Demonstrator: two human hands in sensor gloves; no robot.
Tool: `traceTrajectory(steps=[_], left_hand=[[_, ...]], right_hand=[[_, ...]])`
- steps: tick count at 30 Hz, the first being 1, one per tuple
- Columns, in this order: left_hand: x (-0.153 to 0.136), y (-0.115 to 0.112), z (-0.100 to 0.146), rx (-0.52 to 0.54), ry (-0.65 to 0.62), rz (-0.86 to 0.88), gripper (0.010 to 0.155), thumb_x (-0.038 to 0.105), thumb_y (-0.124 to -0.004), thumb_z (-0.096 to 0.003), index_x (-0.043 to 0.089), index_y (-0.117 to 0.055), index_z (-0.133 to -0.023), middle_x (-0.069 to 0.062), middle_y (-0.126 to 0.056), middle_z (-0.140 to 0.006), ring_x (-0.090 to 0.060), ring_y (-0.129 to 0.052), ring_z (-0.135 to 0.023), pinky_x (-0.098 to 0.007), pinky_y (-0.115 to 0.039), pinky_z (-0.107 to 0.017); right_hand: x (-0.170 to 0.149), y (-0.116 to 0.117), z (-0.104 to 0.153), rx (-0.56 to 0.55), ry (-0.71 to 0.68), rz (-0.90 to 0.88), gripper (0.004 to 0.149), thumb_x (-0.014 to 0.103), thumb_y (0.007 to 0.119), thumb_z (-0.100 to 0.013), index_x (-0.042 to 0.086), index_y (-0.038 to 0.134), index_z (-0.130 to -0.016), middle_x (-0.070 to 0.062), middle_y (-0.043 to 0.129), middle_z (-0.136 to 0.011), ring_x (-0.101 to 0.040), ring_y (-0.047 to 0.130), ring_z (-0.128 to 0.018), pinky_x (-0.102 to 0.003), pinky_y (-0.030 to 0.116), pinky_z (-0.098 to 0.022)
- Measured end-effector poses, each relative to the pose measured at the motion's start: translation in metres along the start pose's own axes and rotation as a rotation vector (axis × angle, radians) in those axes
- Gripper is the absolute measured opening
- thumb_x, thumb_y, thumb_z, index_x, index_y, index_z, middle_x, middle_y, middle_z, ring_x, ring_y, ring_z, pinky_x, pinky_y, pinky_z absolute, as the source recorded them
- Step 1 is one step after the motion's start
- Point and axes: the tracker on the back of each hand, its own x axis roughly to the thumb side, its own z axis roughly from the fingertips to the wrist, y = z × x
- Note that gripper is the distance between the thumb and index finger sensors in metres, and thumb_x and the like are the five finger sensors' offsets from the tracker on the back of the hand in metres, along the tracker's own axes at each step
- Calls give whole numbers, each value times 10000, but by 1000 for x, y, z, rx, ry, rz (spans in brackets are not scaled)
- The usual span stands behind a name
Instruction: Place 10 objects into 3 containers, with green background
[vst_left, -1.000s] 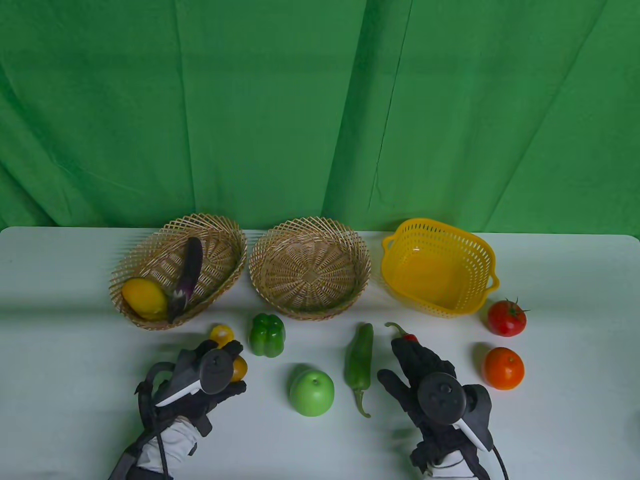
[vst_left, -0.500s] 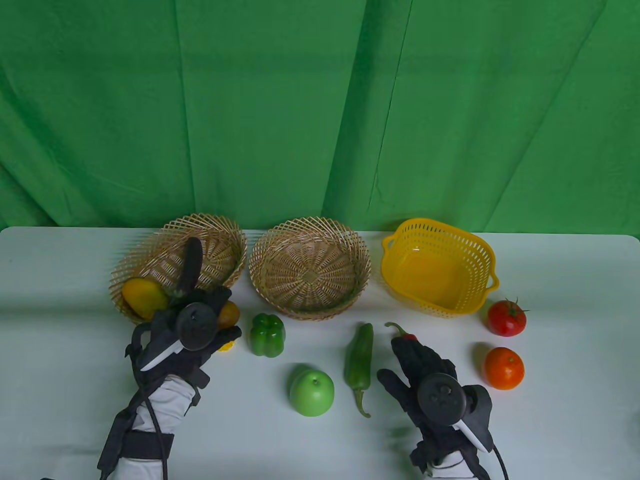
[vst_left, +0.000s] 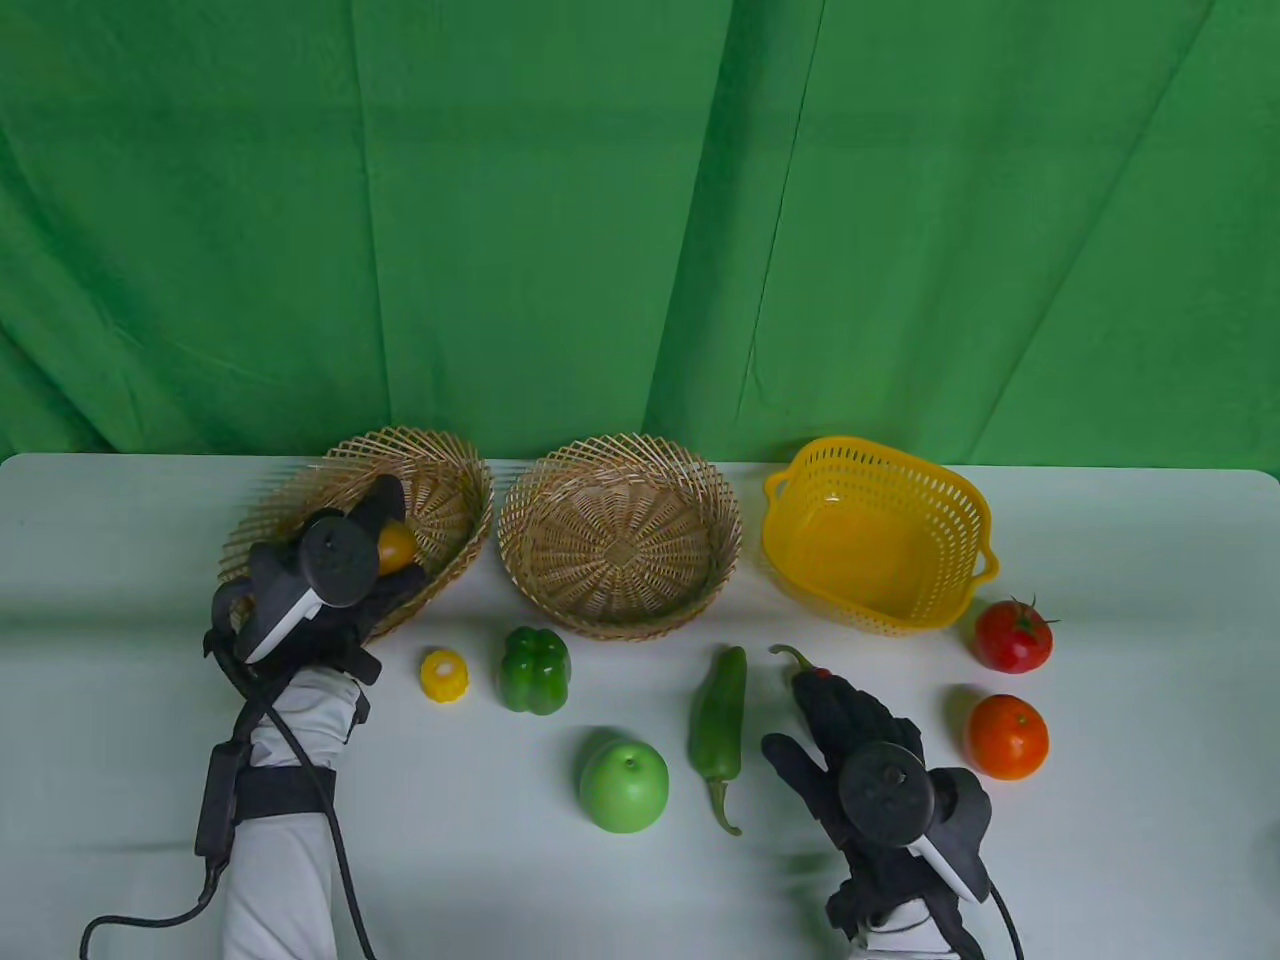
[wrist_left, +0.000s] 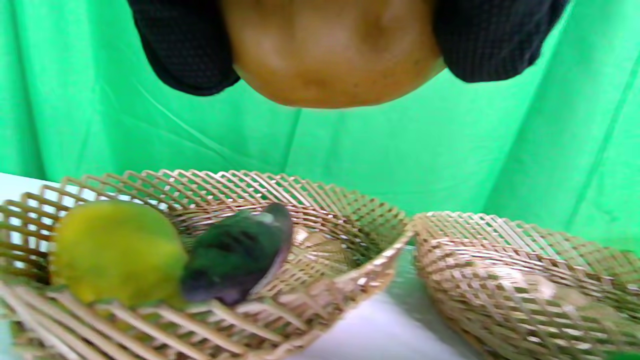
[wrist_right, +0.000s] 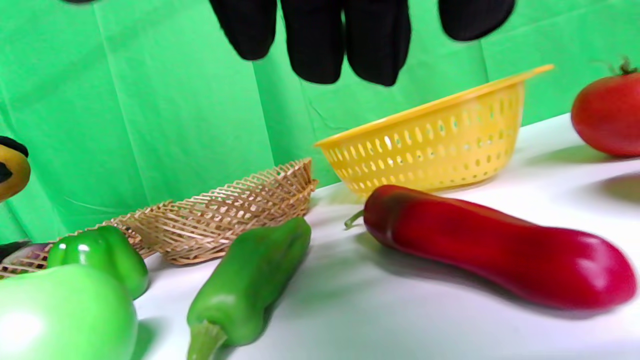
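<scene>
left hand (vst_left: 335, 580) has carried orange fruit (vst_left: 396, 546) over left basket (vst_left: 455, 500)

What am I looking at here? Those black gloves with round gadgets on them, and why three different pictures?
These are a person's hands in sensor gloves; the round gadget is a tracker strapped on the back. One camera looks down at the table, and one sits on each wrist. The left hand holds an orange fruit above the left wicker basket, which already has a mango and an eggplant. The right hand hovers, holding nothing, over a red chili. Loose on the table: corn piece, bell pepper, apple, green chili, tomato and persimmon.
</scene>
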Motion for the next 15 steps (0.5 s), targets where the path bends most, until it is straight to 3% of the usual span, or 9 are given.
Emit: traceTrajectory(steps=[15], left_hand=[[-42,-27,-25,-61,253,-45,828,657,-725,-490,394,-301,-1151,-272,-488,-1170,-471,-677,-1002,-481,-757,-647]], right_hand=[[-3,3,-2,25,26,34,772,695,508,-528,248,500,-1157,-156,602,-1196,-474,605,-1057,-737,440,-749]])
